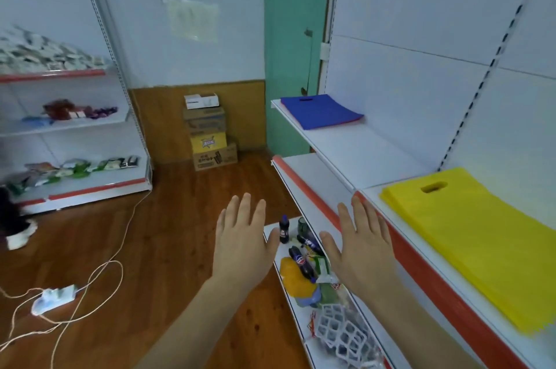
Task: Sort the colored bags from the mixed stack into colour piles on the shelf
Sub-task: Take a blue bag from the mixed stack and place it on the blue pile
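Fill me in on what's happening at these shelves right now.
A person stands facing white shop shelving with both hands out, flat and empty: left hand, right hand. A flat pile of blue bags lies at the shelf's far end and a pile of yellow bags nearer. Neither hand touches a bag.

A flat yellow bag pile [469, 242] lies on the near shelf [370, 152]; a blue bag pile [320, 111] lies farther along.

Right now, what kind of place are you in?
Probably a small shop or its stockroom: white shelf racks with red edge strips, drink bottles on a low shelf, and stacked cardboard boxes against the wall.
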Demonstrator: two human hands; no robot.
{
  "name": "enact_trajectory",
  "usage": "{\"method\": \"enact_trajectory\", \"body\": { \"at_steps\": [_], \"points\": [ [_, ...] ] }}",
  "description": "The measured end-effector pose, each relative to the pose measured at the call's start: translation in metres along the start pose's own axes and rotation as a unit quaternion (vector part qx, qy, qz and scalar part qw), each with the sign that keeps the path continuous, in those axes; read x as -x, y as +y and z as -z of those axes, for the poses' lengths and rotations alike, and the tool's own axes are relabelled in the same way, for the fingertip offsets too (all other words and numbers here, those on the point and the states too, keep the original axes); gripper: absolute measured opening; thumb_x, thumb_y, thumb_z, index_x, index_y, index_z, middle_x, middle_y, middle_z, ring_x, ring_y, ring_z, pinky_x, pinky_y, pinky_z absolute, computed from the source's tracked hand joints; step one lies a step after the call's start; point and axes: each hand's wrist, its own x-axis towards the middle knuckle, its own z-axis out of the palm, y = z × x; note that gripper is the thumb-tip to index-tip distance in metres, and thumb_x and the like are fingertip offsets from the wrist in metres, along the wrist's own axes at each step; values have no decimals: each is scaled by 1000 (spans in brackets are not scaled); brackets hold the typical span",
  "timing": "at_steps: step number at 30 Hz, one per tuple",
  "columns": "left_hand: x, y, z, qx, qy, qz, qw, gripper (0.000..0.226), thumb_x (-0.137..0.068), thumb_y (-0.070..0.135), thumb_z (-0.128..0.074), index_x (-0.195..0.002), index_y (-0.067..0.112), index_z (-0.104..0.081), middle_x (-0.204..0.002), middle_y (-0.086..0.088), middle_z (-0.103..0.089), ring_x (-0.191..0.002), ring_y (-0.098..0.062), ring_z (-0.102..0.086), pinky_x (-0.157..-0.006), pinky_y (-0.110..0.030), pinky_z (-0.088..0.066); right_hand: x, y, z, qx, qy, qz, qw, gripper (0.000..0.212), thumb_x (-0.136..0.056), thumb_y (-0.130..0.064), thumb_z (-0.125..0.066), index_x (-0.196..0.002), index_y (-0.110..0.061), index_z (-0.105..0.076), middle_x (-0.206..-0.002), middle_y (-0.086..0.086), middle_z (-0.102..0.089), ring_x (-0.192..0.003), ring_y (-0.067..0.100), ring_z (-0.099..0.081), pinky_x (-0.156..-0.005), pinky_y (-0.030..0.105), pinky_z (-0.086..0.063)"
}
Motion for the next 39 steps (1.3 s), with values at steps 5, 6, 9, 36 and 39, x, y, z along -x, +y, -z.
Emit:
{"method": "enact_trajectory", "body": {
  "at_steps": [5,6,9,36,39],
  "points": [
    [-90,-55,-28,0,1,-7,1000,71,-103,69,-24,-162,31,-32,-172,-4,-26,-161,-28,-13,-125,-46,-6,-88,-48,-23,23,-24,-16,999,92,-94,-73,6,-169,-22,-11,-176,11,-4,-163,32,-1,-131,54,-10],
    [-108,-64,-31,0,2,-14,1000,71,-103,69,-24,-162,31,-32,-172,-4,-26,-161,-28,-13,-125,-46,-7,-103,-57,-25,22,-20,-21,999,96,-91,-74,12,-169,-23,-8,-177,10,-2,-163,32,1,-131,53,-10],
    [-162,-86,-39,-4,-1,-41,999,71,-102,69,-23,-161,31,-33,-171,-4,-27,-161,-28,-14,-125,-47,-8,-147,-78,-32,1,-6,-48,999,103,-84,-76,19,-169,-24,-6,-177,9,2,-163,31,4,-131,53,-10],
    [-616,-72,-194,67,-88,-230,967,71,-105,64,-29,-164,24,-27,-172,-6,-25,-160,-27,-15,-130,-48,-19,-540,-35,-144,55,-23,-222,973,96,-92,-75,8,-168,-22,-18,-176,8,-9,-163,30,-1,-130,54,-15],
    [-657,-68,-217,74,-109,-262,956,72,-106,63,-28,-165,21,-26,-172,-7,-23,-161,-27,-13,-130,-48,-16,-563,-32,-157,62,-37,-255,964,96,-92,-77,8,-168,-23,-16,-176,7,-10,-163,30,-2,-129,54,-16]
  ]
}}
